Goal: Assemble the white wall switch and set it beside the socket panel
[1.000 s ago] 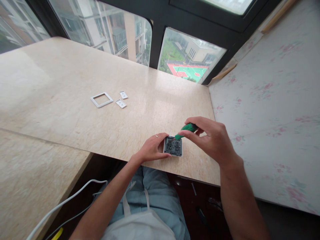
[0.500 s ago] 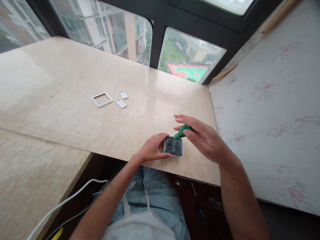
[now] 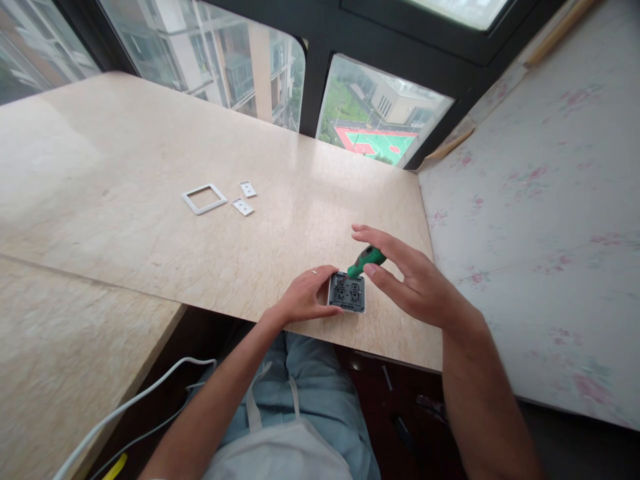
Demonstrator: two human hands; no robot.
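Note:
A wall switch (image 3: 349, 299) with its dark inner mechanism exposed lies on the stone sill near the front edge. My left hand (image 3: 309, 293) grips it from the left, thumb at the near side and fingers at the far corner. Above the switch a green-handled screwdriver (image 3: 367, 259) leans, its lower end at the upper left part of the mechanism. My right hand (image 3: 407, 277) has the handle between thumb and palm, with the index finger stretched out past it. The exact contact of the screwdriver's tip is too small to make out.
Farther back on the sill (image 3: 150, 147) lie a white switch frame (image 3: 204, 199) and two small white rocker covers (image 3: 243, 207). A flowered wall (image 3: 540, 253) bounds the right side, windows the back. A white cable (image 3: 135, 398) hangs at lower left.
My right hand has turned slightly around the screwdriver handle, and its fingers have loosened and shifted, showing more of the handle. The left hand and the switch look unchanged.

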